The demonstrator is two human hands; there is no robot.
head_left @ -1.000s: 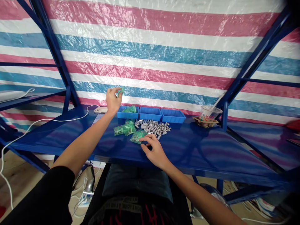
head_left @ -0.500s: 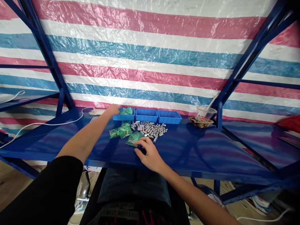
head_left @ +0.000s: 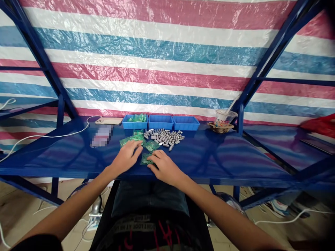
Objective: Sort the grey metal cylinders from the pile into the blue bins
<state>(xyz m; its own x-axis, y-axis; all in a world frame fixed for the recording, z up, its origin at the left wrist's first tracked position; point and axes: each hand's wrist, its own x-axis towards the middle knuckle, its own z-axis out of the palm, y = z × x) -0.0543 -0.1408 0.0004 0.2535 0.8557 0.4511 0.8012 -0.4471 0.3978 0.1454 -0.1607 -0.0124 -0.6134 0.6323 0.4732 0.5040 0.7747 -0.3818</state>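
My left hand [head_left: 128, 156] is open, thumb apart from the fingers, its fingertips at the near edge of several small green plastic bags [head_left: 137, 134]. My right hand [head_left: 167, 168] is also open, thumb and forefinger apart. Its fingertips touch a green bag [head_left: 145, 159] that lies nearest the table's front edge. Another green bag [head_left: 151, 145] rests just beyond, between the two hands. The small parts inside the bags are too blurred to name. Behind my right hand spreads a pile of short silvery metal cylinders [head_left: 166, 136]. More green bags [head_left: 138, 118] sit in the left blue bin [head_left: 134, 125].
Two more blue bins, a middle one [head_left: 160, 126] and a right one [head_left: 186, 127], stand in the row. A phone [head_left: 108, 121] with a white cable [head_left: 65, 135] and a blurred-out flat item [head_left: 102, 136] lie left. A plastic cup [head_left: 225, 116] stands in a brown holder at right.
My left hand has come back from the left blue bin to the green bags. A green bag now lies separately by my right fingertips. The view has shifted slightly.
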